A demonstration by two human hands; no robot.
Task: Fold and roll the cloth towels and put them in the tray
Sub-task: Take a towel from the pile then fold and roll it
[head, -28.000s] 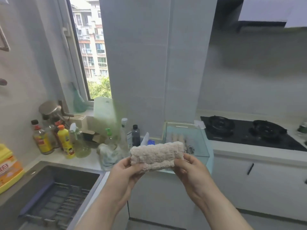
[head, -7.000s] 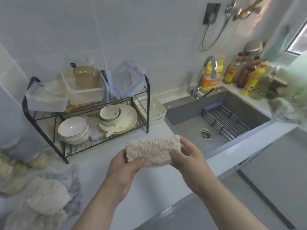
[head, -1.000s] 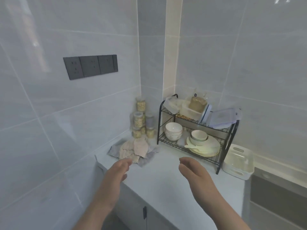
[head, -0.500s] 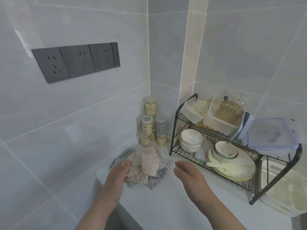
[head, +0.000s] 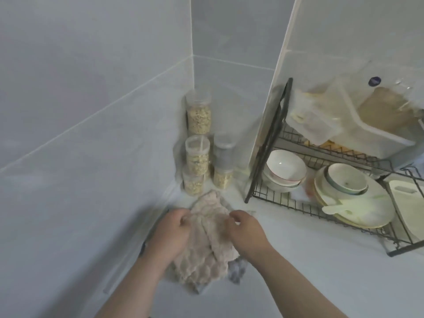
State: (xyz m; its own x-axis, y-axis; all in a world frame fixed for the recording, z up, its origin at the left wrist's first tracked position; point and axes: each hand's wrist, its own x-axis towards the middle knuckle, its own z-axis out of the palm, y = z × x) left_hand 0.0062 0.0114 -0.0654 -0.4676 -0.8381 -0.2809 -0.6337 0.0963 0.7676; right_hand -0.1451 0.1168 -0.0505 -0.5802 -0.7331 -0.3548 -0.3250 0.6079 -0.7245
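Head view: left hand (head: 171, 232) and right hand (head: 246, 232) each pinch the top beige towel (head: 206, 253) near its far edge, fingers curled, probably to peel it off spread. Pile sits in the bench (head: 298, 271) corner against the wall, grey towel (head: 236, 269) underneath.

Top towel (head: 206, 239) beige, honeycomb pattern; towel beneath (head: 236, 270) grey; dish rack (head: 273, 138) black wire; bowl (head: 285, 167) white
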